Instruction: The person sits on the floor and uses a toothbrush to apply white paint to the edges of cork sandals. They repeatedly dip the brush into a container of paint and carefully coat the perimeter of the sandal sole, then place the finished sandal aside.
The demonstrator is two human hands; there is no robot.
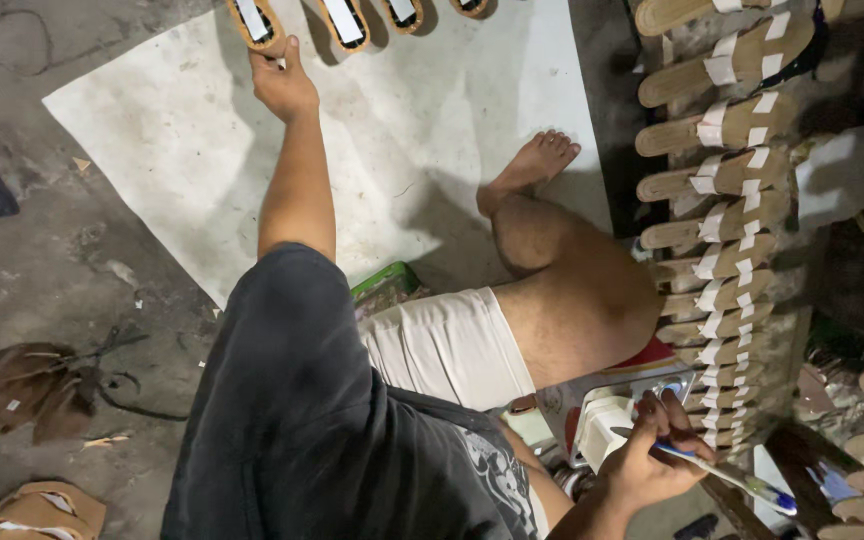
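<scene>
Four sandal soles already lie in a row on the white sheet (pixel 432 130), the left hand (pixel 282 85) closing its fingers on the leftmost sandal sole (pixel 255 24), while the right hand (pixel 652 455) grips a brush (pixel 727 475) beside many stacked soles (pixel 722 190) waiting.

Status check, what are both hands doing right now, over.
Left hand stretched out, touching a sandal sole on the white sheet. Right hand shut on a brush. Nothing blocking either hand.
</scene>
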